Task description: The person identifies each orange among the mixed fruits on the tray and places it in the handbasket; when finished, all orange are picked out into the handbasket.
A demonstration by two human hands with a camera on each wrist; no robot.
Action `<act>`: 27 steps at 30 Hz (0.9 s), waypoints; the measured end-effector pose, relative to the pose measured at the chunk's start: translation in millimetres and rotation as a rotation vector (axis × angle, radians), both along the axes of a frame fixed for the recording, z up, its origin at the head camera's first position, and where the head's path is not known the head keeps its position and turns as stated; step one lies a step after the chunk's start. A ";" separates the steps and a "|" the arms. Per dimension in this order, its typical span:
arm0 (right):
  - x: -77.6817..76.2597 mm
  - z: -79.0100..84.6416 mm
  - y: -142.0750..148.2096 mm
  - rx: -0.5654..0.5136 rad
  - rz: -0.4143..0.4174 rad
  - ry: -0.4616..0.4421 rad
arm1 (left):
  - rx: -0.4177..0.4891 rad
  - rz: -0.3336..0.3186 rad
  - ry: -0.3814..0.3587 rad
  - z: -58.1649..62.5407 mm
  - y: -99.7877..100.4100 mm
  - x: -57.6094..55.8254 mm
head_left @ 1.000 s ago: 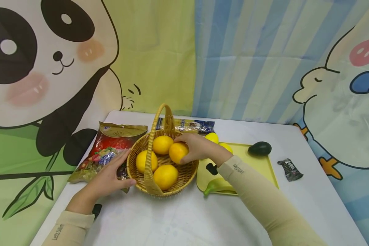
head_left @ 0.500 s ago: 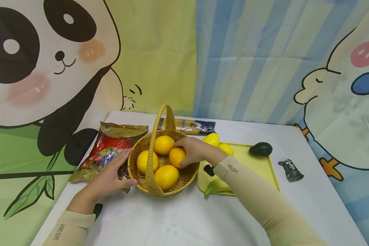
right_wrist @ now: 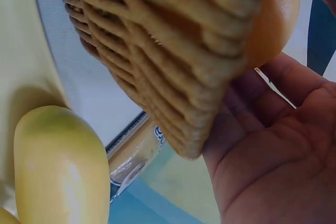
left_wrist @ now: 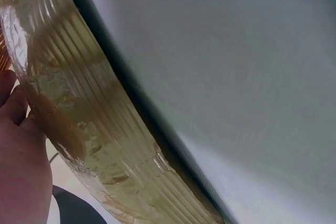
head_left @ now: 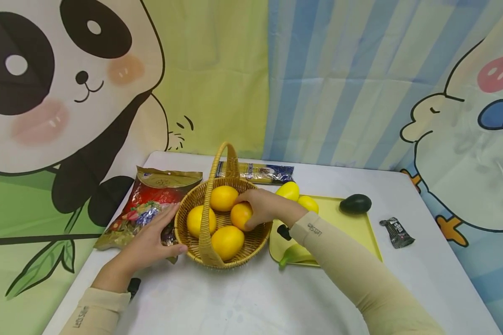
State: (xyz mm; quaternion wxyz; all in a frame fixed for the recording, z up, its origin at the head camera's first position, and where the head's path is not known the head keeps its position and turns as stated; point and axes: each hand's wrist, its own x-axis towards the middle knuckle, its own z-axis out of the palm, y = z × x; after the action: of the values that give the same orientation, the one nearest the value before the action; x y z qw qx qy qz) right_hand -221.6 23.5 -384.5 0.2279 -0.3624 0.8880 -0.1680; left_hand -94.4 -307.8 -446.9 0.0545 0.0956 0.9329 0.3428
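Note:
In the head view a wicker basket [head_left: 234, 264] with a tall handle stands mid-table. My right hand [head_left: 266, 207] reaches over its right rim and grips an orange [head_left: 240, 216] with fingers and thumb. The other orange-yellow fruits, a back one [head_left: 224, 198], a left one [head_left: 196, 220] and a front one [head_left: 227, 243], lie inside. My left hand [head_left: 151, 244] rests with extended fingers against the basket's left side, over the edge of a red and gold bag [head_left: 159, 191]. In the right wrist view, the orange [right_wrist: 275, 22] is partly behind the wicker rim.
Right of the basket lies a yellow tray [head_left: 348, 232] with a banana [head_left: 295, 254], an avocado [head_left: 355, 204] and two yellow fruits, a left one [head_left: 288, 190] and a right one [head_left: 308, 204]. A pasta packet [head_left: 260, 172] lies behind; a small black packet [head_left: 397, 232] is far right.
My right hand has come down slightly and toward the left with the orange, which sits a little lower in the basket. The left hand stays in place.

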 end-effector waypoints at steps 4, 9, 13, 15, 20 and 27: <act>1.3 2.3 7.4 -0.008 -0.007 -0.011 | -0.001 -0.003 0.000 -1.1 1.1 -0.3; -0.1 7.4 19.5 -0.061 -0.024 -0.008 | -0.003 -0.006 -0.003 -1.4 2.5 -1.0; -1.8 13.2 29.6 -0.114 -0.043 0.022 | -0.010 -0.003 -0.017 -1.2 2.8 -1.3; -2.7 17.1 35.1 -0.138 -0.061 0.031 | -0.013 -0.002 -0.020 -1.0 2.6 -1.5; -4.2 27.9 49.4 -0.193 -0.125 0.056 | -0.021 0.001 -0.021 0.0 1.8 -1.3; -3.0 40.5 71.2 -0.280 -0.190 0.132 | -0.029 0.015 -0.048 1.8 0.0 -0.4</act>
State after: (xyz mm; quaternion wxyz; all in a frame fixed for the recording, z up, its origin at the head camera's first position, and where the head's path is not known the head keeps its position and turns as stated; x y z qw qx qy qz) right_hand -224.6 94.7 -344.0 0.0997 -0.3154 0.8991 -0.2867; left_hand -94.8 -307.8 -445.1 0.0756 0.0798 0.9369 0.3320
